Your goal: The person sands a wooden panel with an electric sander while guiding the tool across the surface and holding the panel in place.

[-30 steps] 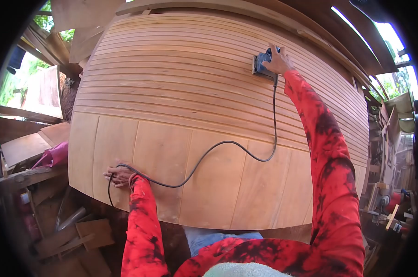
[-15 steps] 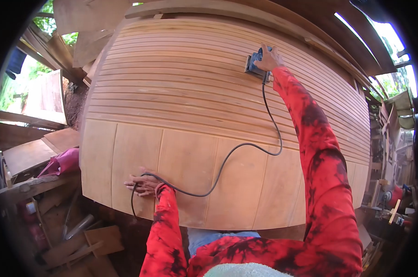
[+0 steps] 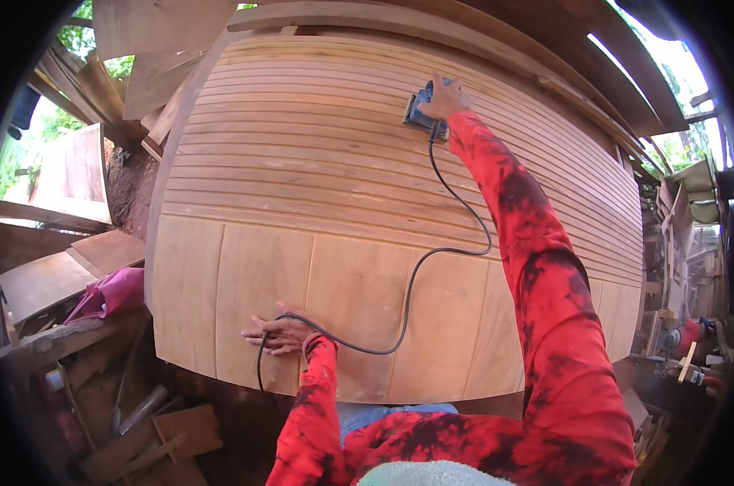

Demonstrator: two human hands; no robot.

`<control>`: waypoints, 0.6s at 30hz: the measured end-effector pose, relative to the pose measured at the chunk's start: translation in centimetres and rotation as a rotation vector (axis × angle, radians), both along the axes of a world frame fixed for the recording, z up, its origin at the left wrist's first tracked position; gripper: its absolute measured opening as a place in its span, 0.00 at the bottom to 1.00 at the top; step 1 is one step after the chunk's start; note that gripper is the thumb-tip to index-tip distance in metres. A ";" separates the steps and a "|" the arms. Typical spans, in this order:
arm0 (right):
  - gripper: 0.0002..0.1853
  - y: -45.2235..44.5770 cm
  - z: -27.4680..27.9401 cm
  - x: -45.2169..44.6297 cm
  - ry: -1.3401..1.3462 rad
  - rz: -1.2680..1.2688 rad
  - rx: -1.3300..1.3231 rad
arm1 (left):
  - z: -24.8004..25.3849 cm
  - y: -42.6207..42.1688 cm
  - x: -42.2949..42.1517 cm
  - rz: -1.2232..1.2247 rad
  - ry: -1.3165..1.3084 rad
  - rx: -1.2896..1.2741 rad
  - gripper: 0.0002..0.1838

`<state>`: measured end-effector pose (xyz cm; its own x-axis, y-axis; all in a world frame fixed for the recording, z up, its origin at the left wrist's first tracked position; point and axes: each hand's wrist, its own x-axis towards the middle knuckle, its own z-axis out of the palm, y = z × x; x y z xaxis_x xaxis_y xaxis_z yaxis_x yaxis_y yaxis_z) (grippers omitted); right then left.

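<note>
My right hand is wrapped over the top of a blue electric sander, whose pad rests on the grooved part of a large wooden panel. Near the panel's front edge, my left hand lies on the smooth boards with its fingers spread. A black power cord runs from the sander in a loose curve across the panel. It passes over my left hand near the thumb and drops toward the front edge. The sander's underside is hidden against the wood.
A long wooden beam lies along the panel's far side. To the left are loose boards and a pink cloth. Wood offcuts lie low on the left. A red tool stands among clutter at the right.
My right hand has moved the sander left along the grooves. The view has shifted slightly, and my left hand stays spread at about the same spot on the panel.
</note>
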<state>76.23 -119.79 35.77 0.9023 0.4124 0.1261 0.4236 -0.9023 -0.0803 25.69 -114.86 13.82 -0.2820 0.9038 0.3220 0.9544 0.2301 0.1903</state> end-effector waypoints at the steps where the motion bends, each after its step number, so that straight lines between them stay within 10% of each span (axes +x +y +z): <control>1: 0.50 0.8 0.0 -0.3 -0.001 -0.001 0.000 | 0.1 0.0 0.0 -0.001 -0.010 -0.009 0.49; 18: 0.51 14.2 -0.5 -4.6 -0.068 0.086 -0.075 | 1.2 -0.1 -0.1 -0.047 -0.030 0.026 0.49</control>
